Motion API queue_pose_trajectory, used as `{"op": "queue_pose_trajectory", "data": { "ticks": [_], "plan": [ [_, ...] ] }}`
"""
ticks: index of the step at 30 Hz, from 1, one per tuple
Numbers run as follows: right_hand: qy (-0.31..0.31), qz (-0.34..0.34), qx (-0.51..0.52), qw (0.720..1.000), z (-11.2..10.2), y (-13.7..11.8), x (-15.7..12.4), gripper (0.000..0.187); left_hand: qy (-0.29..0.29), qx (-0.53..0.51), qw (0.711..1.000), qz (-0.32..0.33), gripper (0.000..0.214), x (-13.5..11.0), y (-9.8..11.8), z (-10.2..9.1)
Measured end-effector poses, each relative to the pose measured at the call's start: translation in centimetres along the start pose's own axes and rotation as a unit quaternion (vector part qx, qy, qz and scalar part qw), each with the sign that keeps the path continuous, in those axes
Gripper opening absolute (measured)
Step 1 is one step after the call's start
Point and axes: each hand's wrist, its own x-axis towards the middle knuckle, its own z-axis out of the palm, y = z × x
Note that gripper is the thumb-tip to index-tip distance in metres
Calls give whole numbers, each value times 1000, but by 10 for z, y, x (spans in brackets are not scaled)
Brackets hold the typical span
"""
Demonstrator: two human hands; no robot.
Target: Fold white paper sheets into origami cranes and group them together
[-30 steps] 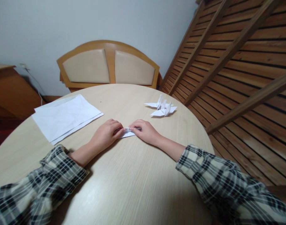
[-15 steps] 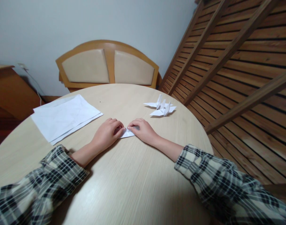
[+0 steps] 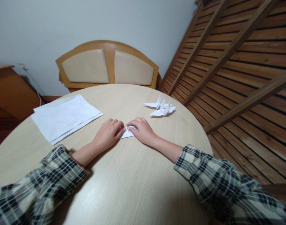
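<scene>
A small folded piece of white paper lies on the table between my two hands, partly covered by them. My left hand is closed on its left end, thumb and fingertips at the paper's edge. From the other side my right hand grips the right part, its thumb on top and its index finger bent along the far edge. The exact creases under the fingers are hidden. Beyond my right hand stand two folded paper cranes, close together with wings spread.
A stack of white paper sheets lies at the left of the round wooden table. Behind it rises a wooden headboard with cream panels. A slatted wooden structure leans along the right, and a wooden cabinet stands far left.
My right hand's index finger has lifted and opened slightly away from the thumb, showing more of the folded paper. My left hand has hardly moved.
</scene>
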Motion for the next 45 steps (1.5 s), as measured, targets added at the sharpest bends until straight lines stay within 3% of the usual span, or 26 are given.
{"op": "queue_pose_trajectory", "data": {
  "ticks": [12,22,32,39,45],
  "plan": [
    [-29,18,-102,994,-7,-13,-6,24,-11,2,1000,15,28,0,1,-1],
    [-29,39,-18,999,-5,-6,-3,15,-4,-7,1000,26,24,-1,1,-2],
    [22,-63,-5,998,-7,-5,-5,1,39,24,997,69,25,-4,4,-7],
    [57,-110,-16,992,-10,-5,-3,9,72,61,992,86,30,-3,6,-10],
    [93,-109,-35,989,-20,-13,-8,22,87,-59,994,44,27,-4,8,-11]
  ]
}}
